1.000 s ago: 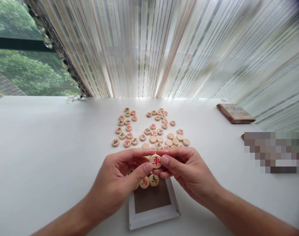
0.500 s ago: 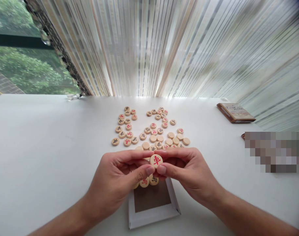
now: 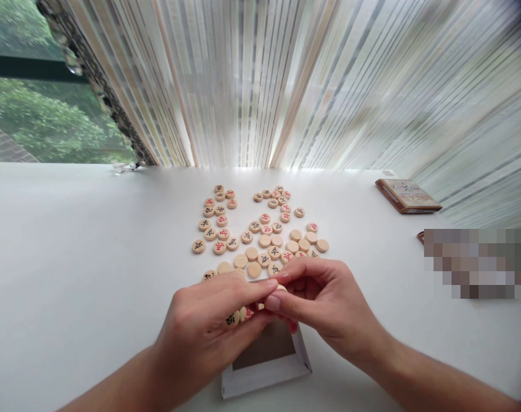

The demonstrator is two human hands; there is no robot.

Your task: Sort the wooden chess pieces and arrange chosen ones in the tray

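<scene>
My left hand [image 3: 209, 332] and my right hand [image 3: 324, 306] meet fingertip to fingertip just above a shallow white box [image 3: 264, 375] with a brown inside. Both are pinched together around a round wooden chess piece [image 3: 281, 288], of which only a sliver shows between the fingers. Two more pieces [image 3: 238, 316] with characters on them lie in the box under my left fingers. Beyond my hands, several wooden chess pieces [image 3: 260, 229] marked in red or black are scattered on the white table [image 3: 71, 257].
A flat brown box [image 3: 406, 195] lies at the table's far right. A blurred patch [image 3: 478, 263] covers something at the right edge. A striped curtain [image 3: 307, 86] hangs behind the table, with a window onto trees [image 3: 37, 120] at the left.
My hands have dropped lower toward the white box. The red-marked piece that faced me is now turned and almost hidden between my fingers. More scattered pieces show beyond my hands.
</scene>
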